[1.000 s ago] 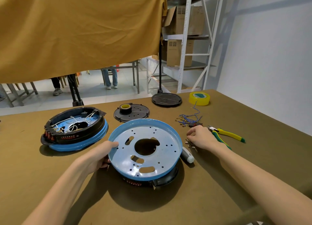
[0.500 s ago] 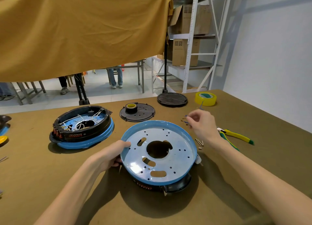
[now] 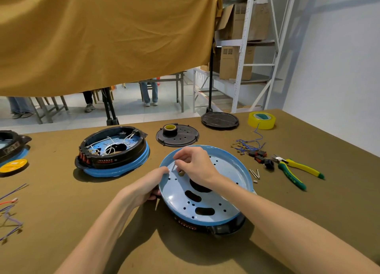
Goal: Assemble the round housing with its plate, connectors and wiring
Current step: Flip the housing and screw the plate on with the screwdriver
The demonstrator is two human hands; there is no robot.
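Round blue perforated plate (image 3: 216,195) on black housing, right hand (image 3: 193,165) pinching small metal pin (image 3: 173,167) at its 10 o'clock, left hand (image 3: 148,187) gripping rim, olive tabletop (image 3: 61,208) around.

A mustard-coloured cloth (image 3: 98,33) hangs across the upper left, above the far edge of the bench (image 3: 61,222). Beyond the bench's far right corner stands a white metal rack (image 3: 243,47) carrying cardboard boxes (image 3: 234,62). A black pole on a round black base (image 3: 219,120) rises from the far edge. Near the far right corner lies a roll of yellow tape (image 3: 261,120). Green-and-yellow pliers (image 3: 296,170) lie towards the right edge. A flat yellow disc (image 3: 13,165) sits at the left edge. Past the bench, table legs and the legs of standing persons (image 3: 151,92) are visible on a pale floor. A white wall (image 3: 339,58) closes the right side.
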